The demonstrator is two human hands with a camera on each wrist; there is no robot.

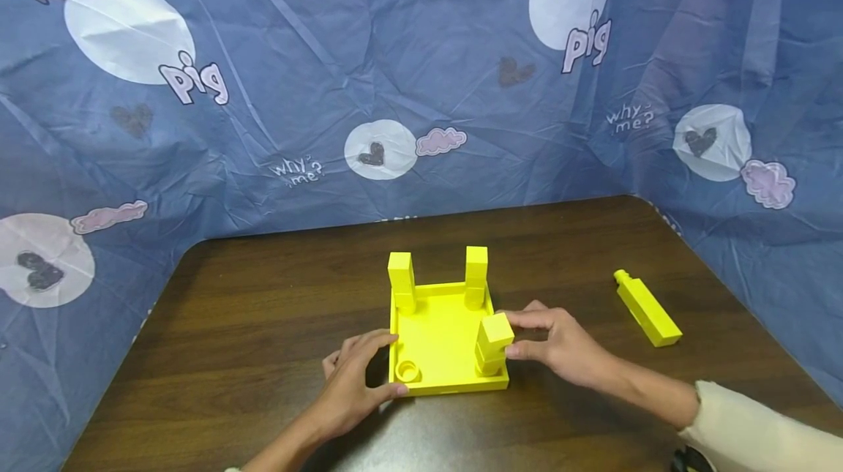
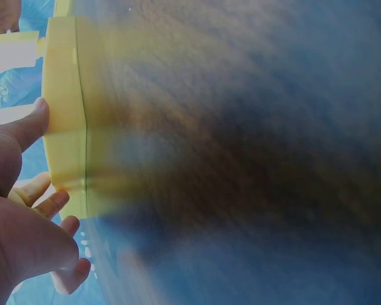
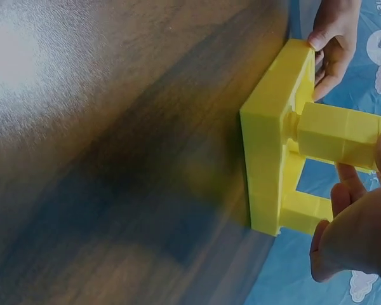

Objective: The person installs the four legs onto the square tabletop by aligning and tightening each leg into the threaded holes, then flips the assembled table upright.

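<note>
A square yellow tray (image 1: 440,340) lies on the table with upright posts at three corners; the front-left corner has a round socket (image 1: 407,371). My left hand (image 1: 352,388) grips that corner, thumb at the front wall and fingers at the left wall; the left wrist view shows the thumb against the tray side (image 2: 65,121). At the front-right corner my right hand (image 1: 560,347) pinches the yellow post (image 1: 494,340) between thumb and fingers. In the right wrist view this post (image 3: 336,133) stands on its corner, with the right hand (image 3: 362,229) around its top end.
A loose yellow post (image 1: 648,311) with a narrow threaded-looking end lies on the brown table (image 1: 276,296) to the right. Two posts stand at the tray's back corners, the left one (image 1: 401,282) and the right one (image 1: 476,278). A blue patterned cloth (image 1: 263,91) hangs behind the table.
</note>
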